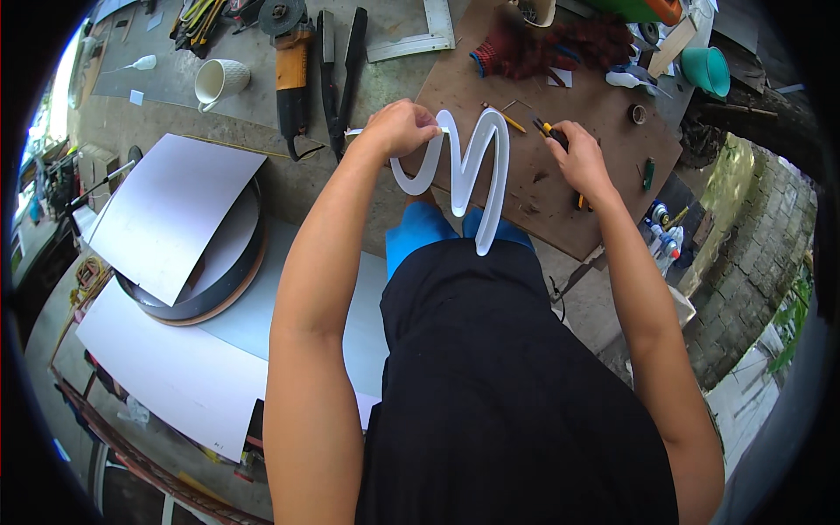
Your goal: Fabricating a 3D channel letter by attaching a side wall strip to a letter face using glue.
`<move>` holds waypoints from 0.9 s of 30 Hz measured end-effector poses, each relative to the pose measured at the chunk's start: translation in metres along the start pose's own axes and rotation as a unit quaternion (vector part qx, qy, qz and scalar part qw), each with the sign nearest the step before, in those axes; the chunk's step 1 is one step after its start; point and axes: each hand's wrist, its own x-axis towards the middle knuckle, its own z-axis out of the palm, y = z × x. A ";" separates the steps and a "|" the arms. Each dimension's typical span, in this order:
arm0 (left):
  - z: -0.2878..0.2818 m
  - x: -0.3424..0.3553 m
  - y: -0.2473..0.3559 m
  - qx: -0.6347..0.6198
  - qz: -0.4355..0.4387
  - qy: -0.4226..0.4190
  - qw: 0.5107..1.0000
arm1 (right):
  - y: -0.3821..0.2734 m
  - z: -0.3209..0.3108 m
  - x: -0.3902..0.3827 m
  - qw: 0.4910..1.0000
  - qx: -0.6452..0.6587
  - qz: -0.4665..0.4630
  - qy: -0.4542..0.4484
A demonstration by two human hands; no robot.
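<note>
At the far left, a white bottle (144, 62) with a thin nozzle lies on a grey surface. Below it, a white sheet (171, 210) lies tilted across a round, dark-rimmed tub (188, 308). Next come a pale textured mug (229, 79) and, beside it, an orange and black angle grinder (292, 74), with a long black tool (353, 52) to its right.

The left hand (400, 129) reaches in from the lower edge, its fingers pinching the upper left part of a white curved piece (496, 188). This piece, looped like a handwritten letter, is in front of the person's blue shorts (420, 229), at the near left edge of a brown tabletop (564, 214); whether it rests on anything cannot be told.

Just right of its top loop, a yellow pencil (506, 118) lies on the tabletop. Farther right, the right hand (579, 157) has its fingers closed around a small yellow and black tool (549, 131), apart from the piece. Red gloves (525, 45) lie beyond. A green-handled tool (648, 173) lies near the tabletop's right edge, and a teal cup (705, 72) is at the far right.
</note>
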 end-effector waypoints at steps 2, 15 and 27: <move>-0.003 0.003 0.003 0.000 0.013 -0.008 1.000 | 0.011 0.014 -0.005 1.000 -0.001 0.010 0.022; -0.001 0.015 -0.005 0.021 0.044 -0.019 0.999 | -0.074 0.039 -0.011 0.990 -0.004 -0.037 0.136; -0.006 0.018 -0.004 0.014 0.062 -0.025 0.998 | -0.115 0.069 0.023 0.987 -0.116 -0.092 -0.061</move>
